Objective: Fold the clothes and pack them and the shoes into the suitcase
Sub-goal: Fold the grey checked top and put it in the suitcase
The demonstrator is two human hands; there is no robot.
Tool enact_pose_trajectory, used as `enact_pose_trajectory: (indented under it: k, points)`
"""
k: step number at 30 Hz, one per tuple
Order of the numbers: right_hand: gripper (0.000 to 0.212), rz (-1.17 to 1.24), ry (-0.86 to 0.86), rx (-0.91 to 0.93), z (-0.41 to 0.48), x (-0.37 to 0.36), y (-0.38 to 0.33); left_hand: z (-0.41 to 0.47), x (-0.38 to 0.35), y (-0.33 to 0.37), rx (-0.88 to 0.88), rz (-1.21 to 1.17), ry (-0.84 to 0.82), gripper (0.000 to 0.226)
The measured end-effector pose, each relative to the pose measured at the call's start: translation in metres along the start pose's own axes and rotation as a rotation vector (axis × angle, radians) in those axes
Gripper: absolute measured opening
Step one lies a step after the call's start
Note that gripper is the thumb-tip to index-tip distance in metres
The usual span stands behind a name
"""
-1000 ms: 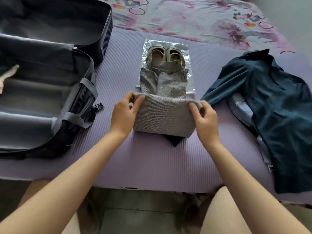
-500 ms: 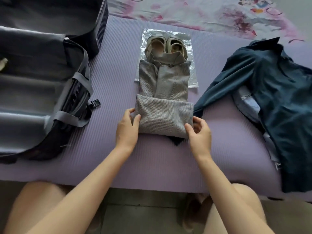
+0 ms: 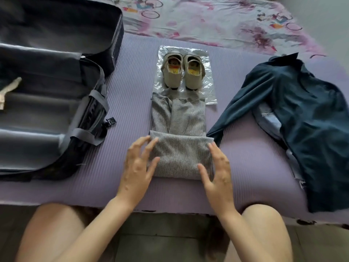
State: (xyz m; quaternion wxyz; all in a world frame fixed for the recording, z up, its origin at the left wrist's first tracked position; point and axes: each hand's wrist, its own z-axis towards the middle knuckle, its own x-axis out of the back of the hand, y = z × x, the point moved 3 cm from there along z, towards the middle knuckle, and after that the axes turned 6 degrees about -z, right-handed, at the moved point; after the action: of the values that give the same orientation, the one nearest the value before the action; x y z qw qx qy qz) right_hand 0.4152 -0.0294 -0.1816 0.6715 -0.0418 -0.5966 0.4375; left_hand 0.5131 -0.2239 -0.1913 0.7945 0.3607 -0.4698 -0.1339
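The purple ribbed mat [image 3: 245, 167] covers the near part of the bed and bears all the items. The open suitcase [image 3: 47, 91] lies on its left end, lid raised at the far side, grey lining exposed, with its straps hanging over the near wall. Its position on the mat is unchanged from the earlier frames.

The dark blue shirt [image 3: 311, 138] lies spread and unfolded on the right end of the mat, over a light blue garment [image 3: 268, 118]. One sleeve reaches toward the centre and ends just beside the grey garment [image 3: 179, 148].

The grey garment lies in the centre of the mat, outside the suitcase. Its near part is doubled over into a thick fold, and its far part lies flat toward the shoes. One second ago its far end covered the toes of the shoes. Now that end stops at the toes, and the dark piece seen earlier under the fold's near edge no longer shows.

The clear plastic sheet [image 3: 207, 86] lies beyond the garment, and the pair of beige shoes [image 3: 183, 72] stands on it side by side, now fully uncovered.

The left hand [image 3: 137, 167] is at the left edge of the fold, fingers straight and spread, holding nothing. The right hand [image 3: 217, 173] is at the right edge, likewise spread. Half a second ago both hands gripped the fold's near corners, and that grip is now released. Whether the fingertips press the cloth cannot be told.
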Motion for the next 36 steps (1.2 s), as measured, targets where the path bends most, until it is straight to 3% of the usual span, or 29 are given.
enact_pose_trajectory:
  k: [2,4,6,11,15,17,20,24,28,30,33,36]
  points:
    - [0.066,-0.112,-0.185,0.154,-0.001,-0.005,0.002,0.004,-0.005,-0.001,-0.104,0.039,-0.202,0.056]
    - [0.078,-0.204,-0.363,0.194,0.0,-0.014,0.013,0.004,-0.013,-0.012,-0.14,0.176,-0.415,0.071]
    - [0.085,-0.224,-0.418,0.219,0.005,-0.018,0.024,0.005,-0.017,-0.026,-0.152,0.254,-0.505,0.081]
    - [0.076,-0.131,-0.3,0.252,0.016,-0.006,0.035,0.009,-0.011,-0.032,-0.243,0.22,-0.376,0.081]
    - [0.04,-0.088,-0.187,0.337,0.027,0.005,0.036,0.015,-0.003,-0.034,-0.332,0.122,-0.205,0.05]
    - [0.031,0.013,-0.103,0.284,0.046,0.014,0.029,0.034,0.004,-0.028,-0.354,0.083,-0.055,0.039]
    - [0.022,0.261,-0.085,0.135,0.093,0.031,0.005,0.083,0.02,-0.01,-0.254,-0.059,0.087,0.035]
    - [0.007,0.373,-0.074,-0.078,0.186,0.03,-0.012,0.172,0.027,0.005,0.008,-0.209,0.101,0.047]
    - [0.023,0.212,-0.128,-0.411,0.276,-0.023,0.025,0.253,-0.014,-0.016,0.407,-0.13,0.019,0.055]
    - [0.034,0.049,-0.173,-0.502,0.288,-0.054,0.042,0.265,-0.038,-0.034,0.504,0.031,-0.027,0.055]
    - [0.042,-0.191,-0.144,-0.503,0.273,-0.084,0.054,0.255,-0.062,-0.059,0.485,0.214,0.029,0.052]
    - [0.043,-0.297,-0.073,-0.43,0.259,-0.09,0.052,0.245,-0.069,-0.068,0.42,0.234,0.098,0.051]
